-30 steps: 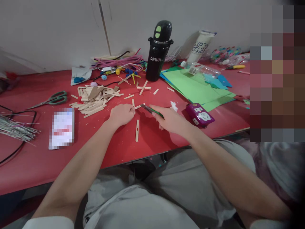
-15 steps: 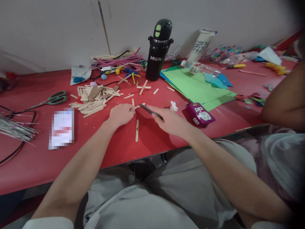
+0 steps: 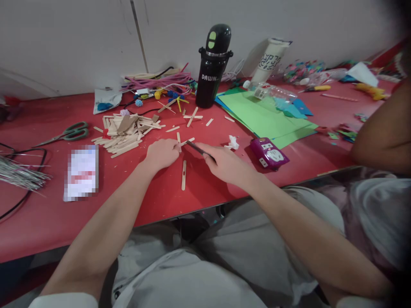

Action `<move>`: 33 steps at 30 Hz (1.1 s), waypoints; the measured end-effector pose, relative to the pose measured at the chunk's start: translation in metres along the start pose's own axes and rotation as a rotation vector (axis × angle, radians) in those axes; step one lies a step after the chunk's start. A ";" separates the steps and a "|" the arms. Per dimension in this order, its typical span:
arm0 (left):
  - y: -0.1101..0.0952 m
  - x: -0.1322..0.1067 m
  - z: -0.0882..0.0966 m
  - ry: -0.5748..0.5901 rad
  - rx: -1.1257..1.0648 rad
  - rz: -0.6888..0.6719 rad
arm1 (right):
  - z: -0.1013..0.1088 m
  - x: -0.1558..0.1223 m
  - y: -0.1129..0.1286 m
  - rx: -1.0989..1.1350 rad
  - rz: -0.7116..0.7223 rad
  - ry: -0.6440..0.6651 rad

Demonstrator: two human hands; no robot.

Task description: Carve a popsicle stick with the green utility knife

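Note:
My left hand (image 3: 162, 154) rests on the red table (image 3: 48, 214) with its fingers curled, pinching a short wooden craft stick (image 3: 186, 141) down on the surface. My right hand (image 3: 226, 164) is closed round a thin utility knife (image 3: 199, 149) with a green and black body. The blade tip sits against the pinched stick, just right of my left fingertips. Another craft stick (image 3: 183, 174) with a slot in it lies flat just below the two hands.
A heap of craft sticks (image 3: 125, 130) and green scissors (image 3: 69, 133) lie to the left, a phone (image 3: 81, 172) nearer. A black bottle (image 3: 212, 66), green paper sheets (image 3: 266, 117) and a purple socket block (image 3: 269, 154) stand right. Another person's arm (image 3: 383, 132) reaches in at far right.
The knife tip has slid left and down onto the pinched stick, and my right hand has closed in on my left. The left hand has hardly moved.

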State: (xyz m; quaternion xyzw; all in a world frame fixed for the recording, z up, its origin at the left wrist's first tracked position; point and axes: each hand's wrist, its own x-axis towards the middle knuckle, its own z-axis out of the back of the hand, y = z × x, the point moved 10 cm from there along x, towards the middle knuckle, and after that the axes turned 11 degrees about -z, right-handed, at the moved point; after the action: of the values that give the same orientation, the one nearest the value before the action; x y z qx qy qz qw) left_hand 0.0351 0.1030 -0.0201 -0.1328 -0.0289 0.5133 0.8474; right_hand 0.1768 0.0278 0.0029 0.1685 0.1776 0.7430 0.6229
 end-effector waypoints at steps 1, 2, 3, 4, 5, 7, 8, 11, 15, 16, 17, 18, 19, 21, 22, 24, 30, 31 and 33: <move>0.000 0.000 0.000 0.001 0.004 -0.002 | 0.000 0.000 0.000 -0.003 -0.009 0.005; 0.000 0.000 0.000 0.003 0.009 -0.004 | -0.001 0.000 0.000 -0.003 -0.025 0.014; -0.001 0.000 0.000 0.004 0.012 -0.005 | -0.001 0.000 -0.001 -0.002 -0.048 0.026; -0.001 -0.001 0.000 0.005 0.015 -0.006 | -0.002 0.000 -0.002 0.002 -0.072 0.040; -0.001 -0.001 0.000 0.006 0.018 -0.007 | -0.003 0.000 -0.003 0.007 -0.094 0.054; -0.002 -0.001 0.000 0.009 0.022 -0.003 | -0.004 -0.001 -0.004 0.011 -0.122 0.075; -0.002 -0.001 0.001 0.011 0.023 0.000 | -0.004 -0.001 -0.003 0.007 -0.125 0.081; -0.002 -0.002 0.001 0.017 0.024 0.009 | -0.005 0.000 -0.001 -0.030 -0.121 0.082; -0.001 -0.002 0.001 0.016 0.016 0.011 | -0.005 0.000 0.001 -0.074 -0.121 0.083; -0.001 -0.002 0.001 0.014 0.013 0.011 | -0.005 -0.001 0.002 -0.082 -0.122 0.082; -0.001 -0.002 0.001 0.012 0.009 0.012 | -0.004 -0.001 0.002 -0.090 -0.121 0.080; -0.001 -0.002 0.001 0.012 0.005 0.012 | -0.005 -0.001 0.003 -0.099 -0.117 0.079; -0.001 -0.002 0.001 0.012 0.000 0.014 | -0.005 -0.001 0.003 -0.108 -0.111 0.077; -0.001 -0.002 0.001 0.015 -0.018 0.018 | -0.006 -0.002 0.003 -0.127 -0.099 0.075; -0.001 -0.003 0.001 0.016 -0.027 0.020 | -0.007 -0.002 0.002 -0.136 -0.095 0.075; -0.001 -0.003 0.001 0.015 -0.039 0.019 | -0.008 -0.002 0.000 -0.143 -0.095 0.075; 0.001 -0.003 0.000 0.013 -0.025 0.007 | -0.005 -0.005 -0.005 -0.021 -0.098 0.073; 0.001 -0.003 0.000 0.015 -0.022 0.006 | -0.004 -0.006 -0.005 0.001 -0.095 0.065; 0.001 -0.003 -0.001 0.019 -0.015 -0.001 | -0.003 -0.008 -0.006 0.024 -0.084 0.043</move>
State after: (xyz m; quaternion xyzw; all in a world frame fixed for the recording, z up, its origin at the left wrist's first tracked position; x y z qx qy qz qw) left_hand 0.0334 0.1009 -0.0208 -0.1442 -0.0248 0.5113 0.8469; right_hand 0.1821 0.0211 -0.0029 0.1521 0.2068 0.7177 0.6473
